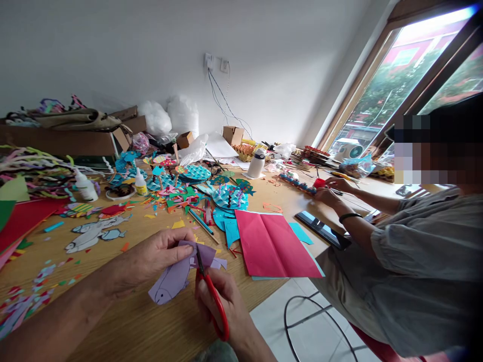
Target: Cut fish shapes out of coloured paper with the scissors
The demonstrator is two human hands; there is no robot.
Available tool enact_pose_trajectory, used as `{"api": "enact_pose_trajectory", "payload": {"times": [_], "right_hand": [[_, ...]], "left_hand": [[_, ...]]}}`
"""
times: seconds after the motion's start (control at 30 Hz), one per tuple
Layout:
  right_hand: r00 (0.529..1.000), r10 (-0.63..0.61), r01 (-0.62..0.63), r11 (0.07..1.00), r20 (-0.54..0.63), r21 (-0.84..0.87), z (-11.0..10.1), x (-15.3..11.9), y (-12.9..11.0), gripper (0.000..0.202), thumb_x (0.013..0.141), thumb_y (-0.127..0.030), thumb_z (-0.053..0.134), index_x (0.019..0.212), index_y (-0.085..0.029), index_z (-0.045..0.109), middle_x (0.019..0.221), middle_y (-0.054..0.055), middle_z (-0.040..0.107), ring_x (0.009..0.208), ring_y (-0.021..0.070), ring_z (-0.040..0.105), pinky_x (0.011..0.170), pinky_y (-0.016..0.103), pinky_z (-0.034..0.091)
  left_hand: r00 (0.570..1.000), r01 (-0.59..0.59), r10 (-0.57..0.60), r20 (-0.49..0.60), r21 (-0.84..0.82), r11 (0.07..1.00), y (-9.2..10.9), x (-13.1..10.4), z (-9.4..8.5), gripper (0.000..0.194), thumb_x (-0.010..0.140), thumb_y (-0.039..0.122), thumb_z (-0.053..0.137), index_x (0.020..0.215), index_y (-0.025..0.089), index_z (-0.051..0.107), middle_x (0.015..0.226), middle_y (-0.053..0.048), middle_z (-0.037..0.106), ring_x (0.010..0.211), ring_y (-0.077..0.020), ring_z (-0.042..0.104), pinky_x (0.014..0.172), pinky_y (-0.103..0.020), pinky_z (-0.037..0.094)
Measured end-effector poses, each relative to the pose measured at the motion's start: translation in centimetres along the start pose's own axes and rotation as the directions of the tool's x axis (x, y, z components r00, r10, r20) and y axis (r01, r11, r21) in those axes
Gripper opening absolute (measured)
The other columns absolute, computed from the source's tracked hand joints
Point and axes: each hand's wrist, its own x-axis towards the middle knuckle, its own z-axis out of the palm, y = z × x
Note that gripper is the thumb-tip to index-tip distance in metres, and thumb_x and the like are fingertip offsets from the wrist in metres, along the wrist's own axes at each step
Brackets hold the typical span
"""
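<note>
Purple paper [172, 279] with a fish drawn on it is pinched between the thumb and fingers of my left hand [166, 251]. My right hand [219, 296] grips red-handled scissors [221, 314], whose dark blades lie across the paper close to my left fingertips. The fish's head, with a black dot for an eye, points down and to the left. Just left of my left forearm, grey paper fish [88, 240] lie on the wooden table [151, 322]. Beyond my hands are a teal pencil [199, 221] and scattered paper scraps.
A folded red sheet [275, 244] lies right of my hands, beside a phone [322, 230]. Glue bottles [140, 183], blue paper decorations [230, 197] and a white flask [257, 164] stand farther back. A person [415, 241] sits at the right, hands on the table.
</note>
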Motion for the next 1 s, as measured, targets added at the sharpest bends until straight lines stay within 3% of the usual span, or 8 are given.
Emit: {"api": "enact_pose_trajectory", "payload": {"times": [0.23,0.5,0.6,0.73,0.87,1.0], "right_hand": [[0.996,-0.084,0.087,0.989,0.026,-0.119,-0.5,-0.1,0.3,0.049,0.076,-0.061,0.048,0.054,-0.019,0.036,0.046,-0.007,0.029,0.042,0.0058,0.025,0.039,0.02,0.018],[0.999,-0.039,0.041,0.983,0.016,-0.18,-0.6,-0.4,0.3,0.035,0.082,-0.037,0.049,0.055,-0.018,0.036,0.048,-0.007,0.028,0.044,0.0059,0.025,0.04,0.02,0.016],[0.999,-0.042,0.044,0.985,0.017,-0.167,-0.7,-0.4,0.4,0.04,0.082,-0.044,0.049,0.054,-0.018,0.036,0.047,-0.007,0.029,0.042,0.0054,0.026,0.039,0.019,0.017],[0.999,-0.045,0.045,0.997,-0.006,-0.055,-0.6,-0.1,0.6,0.048,0.077,-0.061,0.047,0.055,-0.019,0.038,0.043,-0.008,0.032,0.036,0.0048,0.027,0.035,0.018,0.018],[0.99,-0.074,0.079,0.996,-0.121,0.03,-0.3,0.6,0.7,0.051,0.073,-0.067,0.048,0.056,-0.019,0.04,0.038,-0.009,0.032,0.032,0.0049,0.026,0.033,0.017,0.019],[0.96,-0.104,0.113,0.993,-0.258,0.017,-0.1,1.2,0.4,0.053,0.074,-0.067,0.046,0.054,-0.018,0.041,0.036,-0.007,0.033,0.034,0.0052,0.03,0.034,0.017,0.021]], "left_hand": [[1.0,0.029,-0.029,0.003,0.007,1.0,-0.4,0.1,-0.5,0.021,0.074,0.038,0.058,0.069,0.018,0.06,0.056,0.005,0.048,0.048,-0.0098,0.038,0.044,-0.019,0.029],[1.0,-0.002,0.002,-0.001,0.092,0.996,-0.4,0.1,-1.1,0.023,0.075,0.039,0.057,0.069,0.017,0.06,0.062,0.003,0.051,0.055,-0.0111,0.042,0.049,-0.02,0.031],[0.999,0.038,-0.038,-0.003,0.016,0.999,-0.3,0.0,-1.2,0.022,0.073,0.039,0.061,0.068,0.017,0.06,0.062,0.004,0.052,0.054,-0.0104,0.043,0.049,-0.019,0.032],[0.993,0.105,-0.113,-0.021,-0.229,0.968,-0.4,-0.3,-1.2,0.022,0.075,0.04,0.06,0.079,0.019,0.061,0.064,0.004,0.056,0.052,-0.0092,0.046,0.047,-0.018,0.034],[0.994,0.046,-0.085,-0.074,-0.422,0.906,-0.4,-0.4,-1.0,0.025,0.082,0.043,0.049,0.081,0.021,0.063,0.063,0.003,0.061,0.055,-0.0111,0.055,0.051,-0.018,0.038],[0.996,0.051,-0.075,-0.039,-0.439,0.897,-0.1,-0.5,-1.2,0.027,0.077,0.04,0.056,0.094,0.021,0.066,0.076,-0.003,0.068,0.067,-0.0167,0.06,0.056,-0.022,0.043]]}}
